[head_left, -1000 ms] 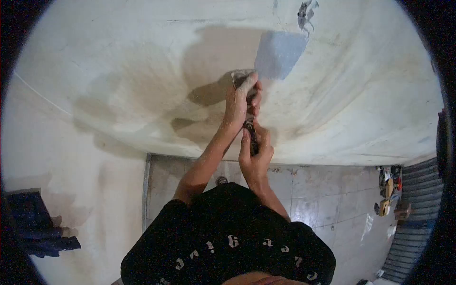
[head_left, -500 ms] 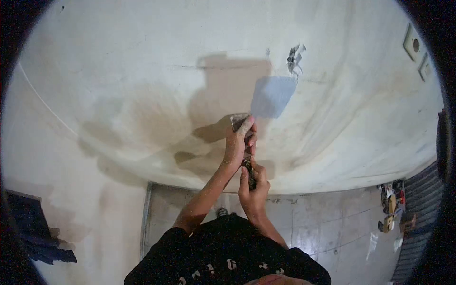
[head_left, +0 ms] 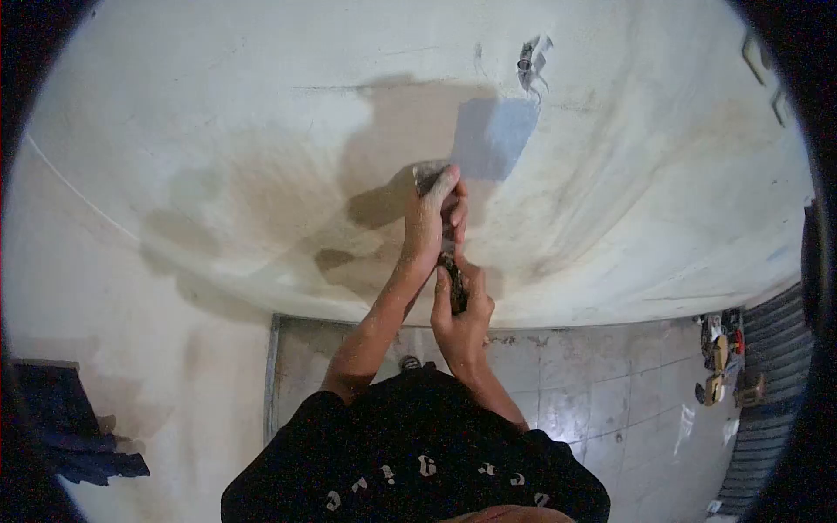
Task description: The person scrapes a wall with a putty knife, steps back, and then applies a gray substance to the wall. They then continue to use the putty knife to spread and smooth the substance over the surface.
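Observation:
Fingers of my left hand (head_left: 429, 222) are wrapped around the metal upper part of a putty knife (head_left: 425, 177), whose smeared, broad end shows at the thumb. Just below, my right hand (head_left: 464, 309) is closed on a dark, stained handle (head_left: 452, 283), thumb along it. A strip of metal shows between the two hands; my left palm hides part of it, and I cannot tell whether blade and handle are one tool. Both hands are in front of the pale wall (head_left: 279, 183), below and left of a blue-grey patch (head_left: 499, 139).
A wall hole with loose wires (head_left: 528, 65) sits above the patch. Socket boxes (head_left: 767, 74) are at upper right. Dark cloth (head_left: 65, 418) hangs at left. Several items (head_left: 719, 353) stand on the tiled floor (head_left: 593, 392) beside a corrugated shutter (head_left: 772, 375).
The view has tilted down slightly, so the wall, patch and both hands appear higher in the frame. Both hands keep their grip, with little change between them.

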Tool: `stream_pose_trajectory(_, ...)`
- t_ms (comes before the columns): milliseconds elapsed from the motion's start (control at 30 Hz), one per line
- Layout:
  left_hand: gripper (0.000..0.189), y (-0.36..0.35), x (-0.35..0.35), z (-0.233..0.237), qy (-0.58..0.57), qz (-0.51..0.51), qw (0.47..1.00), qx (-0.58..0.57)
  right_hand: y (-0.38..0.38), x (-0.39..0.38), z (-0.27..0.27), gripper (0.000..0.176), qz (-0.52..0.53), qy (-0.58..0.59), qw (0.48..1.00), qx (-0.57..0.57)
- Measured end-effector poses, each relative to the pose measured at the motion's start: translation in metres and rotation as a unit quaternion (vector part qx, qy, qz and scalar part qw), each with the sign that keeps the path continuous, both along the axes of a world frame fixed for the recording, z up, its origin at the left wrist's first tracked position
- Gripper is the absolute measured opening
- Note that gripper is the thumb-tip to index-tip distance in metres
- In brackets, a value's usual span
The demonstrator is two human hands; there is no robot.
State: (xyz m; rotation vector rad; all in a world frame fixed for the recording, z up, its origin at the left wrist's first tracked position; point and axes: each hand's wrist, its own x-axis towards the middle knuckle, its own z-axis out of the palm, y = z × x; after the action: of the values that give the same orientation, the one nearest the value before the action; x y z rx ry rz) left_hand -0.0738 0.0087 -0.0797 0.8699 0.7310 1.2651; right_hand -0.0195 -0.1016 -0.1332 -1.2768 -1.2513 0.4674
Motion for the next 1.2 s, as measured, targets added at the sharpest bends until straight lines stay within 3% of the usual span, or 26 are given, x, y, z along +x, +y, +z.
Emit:
stream_pose_trajectory(233,0.034,0.000,-0.004,0.012,0.000,0.007,1.000,0.016,0.001,-0.002,0.015,0.026,0.025,0.022,0.999,-0.001)
stream_pose_trajectory(367,0.034,-0.010,-0.001,-0.006,0.006,0.007,1.000,-0.030,-0.005,0.002,0.004,0.026,0.009,-0.004,1.000,-0.008)
stream_pose_trajectory(533,0.034,-0.004,0.000,0.019,-0.007,-0.001,1.000,0.003,-0.002,0.000,0.021,0.026,0.016,0.031,0.999,0.012)
stream_pose_trajectory(667,0.033,-0.006,0.002,-0.002,0.002,-0.003,1.000,-0.012,-0.003,0.003,0.003,0.025,0.009,0.007,1.000,-0.001)
stream_pose_trajectory(800,0.034,-0.003,0.002,0.021,-0.012,0.004,1.000,0.014,0.000,0.001,0.013,0.025,0.012,0.019,1.000,0.017)
stream_pose_trajectory(933,0.034,-0.010,-0.001,-0.008,-0.007,-0.006,1.000,-0.016,-0.008,0.000,-0.002,0.025,0.000,-0.007,1.000,0.017)
stream_pose_trajectory(1067,0.034,-0.009,-0.004,0.011,0.002,0.002,1.000,0.017,-0.006,-0.004,0.011,0.026,0.000,0.004,1.000,0.021)
stream_pose_trajectory(1200,0.034,-0.015,-0.004,-0.010,0.001,-0.003,0.999,-0.038,-0.012,-0.004,-0.002,0.026,-0.010,-0.009,1.000,0.001)
